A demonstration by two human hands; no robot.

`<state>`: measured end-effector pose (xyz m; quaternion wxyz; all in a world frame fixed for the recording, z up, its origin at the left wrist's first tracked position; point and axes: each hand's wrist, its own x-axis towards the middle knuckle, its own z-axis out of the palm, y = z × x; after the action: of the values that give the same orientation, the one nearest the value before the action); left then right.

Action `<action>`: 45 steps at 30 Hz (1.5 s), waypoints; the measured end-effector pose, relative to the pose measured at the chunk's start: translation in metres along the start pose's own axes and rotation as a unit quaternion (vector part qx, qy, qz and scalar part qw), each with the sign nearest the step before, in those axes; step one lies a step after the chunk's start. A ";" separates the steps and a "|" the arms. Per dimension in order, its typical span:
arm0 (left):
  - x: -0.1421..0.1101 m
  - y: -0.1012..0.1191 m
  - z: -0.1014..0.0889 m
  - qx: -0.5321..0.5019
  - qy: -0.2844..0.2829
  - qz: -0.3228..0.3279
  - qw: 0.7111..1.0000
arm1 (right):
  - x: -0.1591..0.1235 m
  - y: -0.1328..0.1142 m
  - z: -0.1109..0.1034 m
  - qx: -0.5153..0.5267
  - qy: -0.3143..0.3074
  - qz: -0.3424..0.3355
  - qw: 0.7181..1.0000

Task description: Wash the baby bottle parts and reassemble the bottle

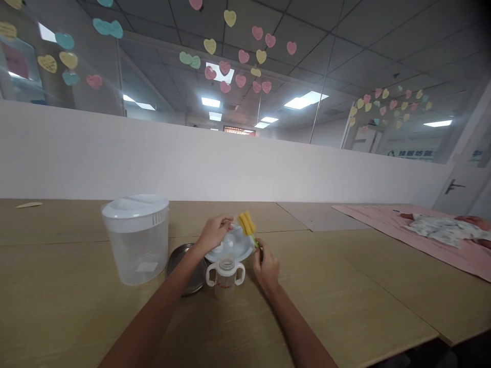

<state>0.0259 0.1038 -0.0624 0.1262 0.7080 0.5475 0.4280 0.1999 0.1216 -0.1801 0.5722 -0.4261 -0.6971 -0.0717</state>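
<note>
My right hand (266,266) is closed around the handle of a sponge bottle brush (246,223) with a yellow head and a green stem, tilted up and to the left. Above a pale bowl (244,250), my left hand (215,233) has its fingers bent together near the brush head; whatever they pinch is too small to make out. Small white and clear parts (229,241) lie in the bowl. In front of it, between my forearms, a clear baby bottle (225,281) with two white handles stands upright without a cap. My left forearm partly covers a round metal tray (180,255).
A translucent bucket (136,250) with a white lid stands at the left. On the right, a doll in patterned clothes (441,229) lies on a pink cloth (378,217). A white wall (230,168) with glass above it borders the wooden table (326,296).
</note>
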 end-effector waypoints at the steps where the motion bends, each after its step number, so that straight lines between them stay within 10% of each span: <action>1: 0.000 0.002 0.000 -0.012 0.002 -0.005 1.000 | 0.000 0.000 -0.001 0.003 0.009 -0.008 1.000; 25: 0.007 0.016 -0.007 -0.409 -0.012 -0.134 0.903 | 0.003 -0.007 -0.005 0.024 0.015 -0.126 0.992; 37: 0.002 -0.008 -0.047 -0.127 0.068 -0.100 0.985 | 0.007 0.006 -0.005 -0.067 -0.071 -0.108 0.989; 45: -0.013 -0.061 -0.052 0.064 -0.022 -0.199 0.978 | 0.004 0.010 -0.004 -0.056 -0.052 -0.044 0.996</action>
<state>-0.0539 0.0999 -0.0760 0.1748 0.6009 0.7006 0.3428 0.2092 0.1277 -0.1795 0.5067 -0.4296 -0.7389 -0.1132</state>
